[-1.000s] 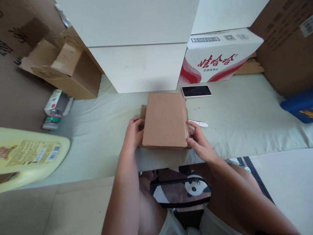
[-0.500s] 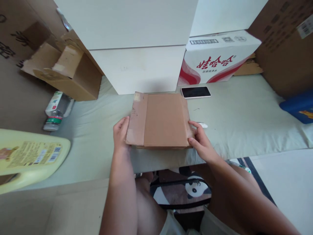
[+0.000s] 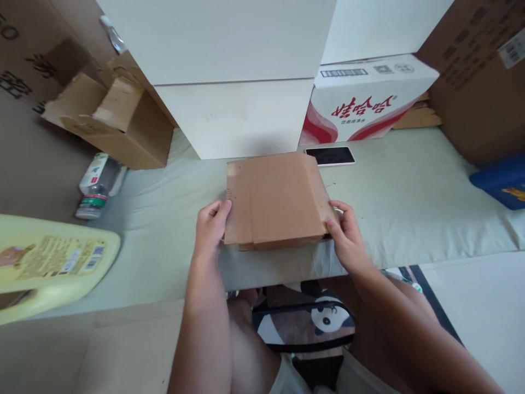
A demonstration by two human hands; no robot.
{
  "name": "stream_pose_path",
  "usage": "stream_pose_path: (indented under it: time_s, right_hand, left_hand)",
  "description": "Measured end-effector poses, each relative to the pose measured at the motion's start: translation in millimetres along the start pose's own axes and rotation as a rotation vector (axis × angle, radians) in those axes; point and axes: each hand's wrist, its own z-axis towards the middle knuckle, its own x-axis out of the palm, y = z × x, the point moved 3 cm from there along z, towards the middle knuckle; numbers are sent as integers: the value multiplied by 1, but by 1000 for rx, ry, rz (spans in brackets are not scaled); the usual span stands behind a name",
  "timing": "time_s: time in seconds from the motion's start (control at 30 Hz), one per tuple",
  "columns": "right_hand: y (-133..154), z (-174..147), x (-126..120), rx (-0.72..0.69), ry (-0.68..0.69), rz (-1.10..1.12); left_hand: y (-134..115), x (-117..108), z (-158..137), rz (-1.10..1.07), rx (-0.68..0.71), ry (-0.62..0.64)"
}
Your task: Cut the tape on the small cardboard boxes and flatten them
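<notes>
A flattened brown cardboard box [image 3: 285,200] is in front of me above the pale green cloth, its creased side flaps spread to left and right. My left hand [image 3: 211,227] pinches the left flap, thumb on top and fingers underneath. At the right flap, my right hand [image 3: 346,232] grips the edge the same way, with its thumb near the front corner. The near edge of the cardboard shows more than one layer. Its underside is hidden, so I cannot tell how much of it rests on the cloth.
Behind the cardboard stand a white cabinet [image 3: 246,117] and a phone [image 3: 330,156]. A red-and-white carton [image 3: 361,104] is at the back right. On the left are an open cardboard box [image 3: 143,131], a plastic bottle [image 3: 93,189] and a yellow jug [image 3: 61,262]. A blue object [image 3: 500,183] lies far right.
Both hands have shifted right with the cardboard, which has turned slightly so its right side angles outward. My left thumb now shows on top of the left flap.
</notes>
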Motion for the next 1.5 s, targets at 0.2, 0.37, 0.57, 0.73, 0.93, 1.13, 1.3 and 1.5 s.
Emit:
stream_pose_path:
  time_s: [0.2, 0.37, 0.57, 0.73, 0.93, 1.13, 1.3, 1.5]
  right_hand:
    - [-1, -2, -6, 57, -78, -24]
    - [-2, -3, -7, 24, -18, 10]
    - [2, 1, -7, -48, 55, -82]
    - [-3, 1, -4, -34, 101, -94]
    - [-11, -2, 0, 36, 88, -50]
    - [-5, -1, -1, -40, -73, -179]
    - [-9, 3, 2, -49, -159, -191]
    - [-14, 3, 6, -79, -201, -164]
  left_hand:
    - [-1, 4, -2, 23, 12, 56]
    - [2, 5, 1, -9, -8, 46]
    - [4, 7, 3, -47, -5, 17]
    - [5, 7, 2, -38, -45, 11]
    - [4, 6, 1, -67, -58, 26]
    - [3, 6, -1, -41, -24, 57]
    - [1, 6, -3, -28, 0, 54]
    - [0, 5, -4, -11, 15, 57]
